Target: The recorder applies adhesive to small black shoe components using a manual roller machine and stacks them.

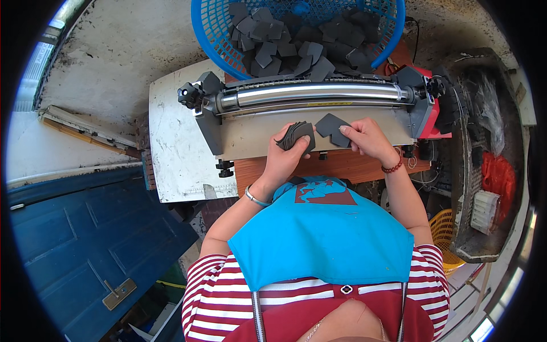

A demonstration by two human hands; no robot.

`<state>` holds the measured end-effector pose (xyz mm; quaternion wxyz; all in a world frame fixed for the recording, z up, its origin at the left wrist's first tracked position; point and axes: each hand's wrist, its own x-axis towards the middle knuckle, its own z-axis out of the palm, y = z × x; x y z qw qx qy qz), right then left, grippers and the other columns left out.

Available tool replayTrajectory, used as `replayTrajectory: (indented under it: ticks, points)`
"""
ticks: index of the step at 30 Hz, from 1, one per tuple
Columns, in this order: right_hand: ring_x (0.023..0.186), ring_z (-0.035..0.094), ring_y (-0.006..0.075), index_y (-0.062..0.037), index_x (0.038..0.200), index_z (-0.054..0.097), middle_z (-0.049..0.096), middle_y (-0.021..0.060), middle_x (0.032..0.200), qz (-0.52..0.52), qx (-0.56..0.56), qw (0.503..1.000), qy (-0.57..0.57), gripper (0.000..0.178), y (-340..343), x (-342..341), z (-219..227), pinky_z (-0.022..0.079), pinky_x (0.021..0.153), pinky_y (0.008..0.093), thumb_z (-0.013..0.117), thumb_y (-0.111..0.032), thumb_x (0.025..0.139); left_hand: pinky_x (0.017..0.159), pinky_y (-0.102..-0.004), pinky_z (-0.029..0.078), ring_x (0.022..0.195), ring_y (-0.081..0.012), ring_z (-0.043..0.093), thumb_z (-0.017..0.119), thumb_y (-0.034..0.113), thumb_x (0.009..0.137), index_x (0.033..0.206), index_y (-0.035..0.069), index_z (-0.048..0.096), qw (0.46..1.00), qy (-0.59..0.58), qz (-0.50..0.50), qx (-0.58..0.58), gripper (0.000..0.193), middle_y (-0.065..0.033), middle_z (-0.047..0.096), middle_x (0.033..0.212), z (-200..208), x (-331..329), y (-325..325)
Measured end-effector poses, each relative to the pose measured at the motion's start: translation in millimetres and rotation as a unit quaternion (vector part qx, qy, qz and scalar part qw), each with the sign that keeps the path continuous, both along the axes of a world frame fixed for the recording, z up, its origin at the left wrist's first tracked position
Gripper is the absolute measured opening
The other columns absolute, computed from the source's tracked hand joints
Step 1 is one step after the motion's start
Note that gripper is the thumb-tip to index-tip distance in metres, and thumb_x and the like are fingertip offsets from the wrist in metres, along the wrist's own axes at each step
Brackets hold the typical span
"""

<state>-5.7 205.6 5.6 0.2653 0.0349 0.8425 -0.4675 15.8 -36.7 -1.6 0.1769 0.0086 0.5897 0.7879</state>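
My left hand (pixel 280 164) is wrapped round a fanned stack of thin dark grey pieces (pixel 296 135), its thumb pressed on the top one. Just to the right, my right hand (pixel 371 140) pinches a flat dark grey piece (pixel 330 125) with angled edges by its right side; whether it is one piece or two overlapping cannot be told. Both hands are over the pale metal feed plate (pixel 250 132) of a roller machine, near its front edge. The machine's shiny steel roller (pixel 319 96) lies across, just beyond my hands.
Behind the machine, a blue plastic basket (pixel 208 50) holds many loose dark grey pieces (pixel 279 34). Black knobs (pixel 190 95) stick out at the machine's ends. A white board (pixel 176 137) lies on the left, a blue door (pixel 85 245) further left. A yellow basket (pixel 444 233) stands low at right.
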Motion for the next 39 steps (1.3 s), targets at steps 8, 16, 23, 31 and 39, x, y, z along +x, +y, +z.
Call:
replayTrajectory:
  ticks: [8, 16, 23, 31, 39]
  points:
    - [0.042, 0.05, 0.006, 0.0001, 0.073, 0.063, 0.056, 0.0011, 0.053, -0.082, -0.021, 0.993, 0.076, 0.044, -28.3, -22.5, 0.2, 0.038, 0.039, 0.022, 0.054, -0.036, 0.096, 0.062, -0.0287, 0.058, 0.091, -0.0164, 0.063, 0.059, 0.01, 0.089, 0.116, 0.001, 0.059, 0.994, -0.09, 0.006, 0.063, 0.028, -0.0097, 0.064, 0.113, 4.2, -7.0, 12.2]
    - [0.051, 0.049, 0.0043, -0.0014, 0.078, 0.065, 0.06, -0.0019, 0.061, 0.036, -0.122, 0.982, 0.138, 0.026, -39.8, 6.3, 0.3, 0.038, 0.046, 0.0199, 0.066, -0.024, 0.091, 0.061, -0.0286, 0.058, 0.091, -0.0151, 0.062, 0.058, 0.011, 0.091, 0.117, 0.001, 0.058, 0.987, -0.126, 0.031, 0.096, 0.028, -0.0099, 0.063, 0.112, 4.8, -16.8, 21.4]
    - [0.05, 0.047, 0.002, -0.0057, 0.079, 0.063, 0.057, -0.0029, 0.062, -0.003, -0.221, 0.975, 0.006, 0.025, -26.9, 1.8, -6.1, 0.036, 0.045, 0.017, 0.063, -0.026, 0.093, 0.056, -0.029, 0.057, 0.082, -0.0153, 0.065, 0.055, 0.014, 0.091, 0.111, 0.002, 0.056, 0.974, -0.153, 0.029, 0.162, 0.024, -0.0086, 0.064, 0.099, 4.7, -18.1, 14.1]
    - [0.047, 0.045, 0.0021, -0.0048, 0.074, 0.062, 0.054, -0.0028, 0.059, -0.003, -0.147, 0.987, -0.06, 0.032, -1.1, -8.2, -8.1, 0.035, 0.042, 0.0181, 0.058, -0.029, 0.095, 0.054, -0.0295, 0.058, 0.083, -0.0181, 0.067, 0.052, 0.018, 0.094, 0.115, 0.001, 0.055, 0.983, -0.126, 0.053, 0.125, 0.027, -0.0113, 0.064, 0.101, 2.7, -16.3, 4.1]
    - [0.046, 0.046, 0.0039, -0.0029, 0.074, 0.062, 0.054, -0.0023, 0.057, -0.01, -0.081, 0.995, 0.064, 0.038, -28.5, -11.4, 2.6, 0.035, 0.041, 0.0206, 0.058, -0.035, 0.095, 0.053, -0.0285, 0.058, 0.081, -0.0166, 0.066, 0.054, 0.016, 0.094, 0.115, 0.001, 0.056, 0.986, -0.12, 0.061, 0.094, 0.026, -0.0104, 0.064, 0.1, 2.1, -18.3, 19.1]
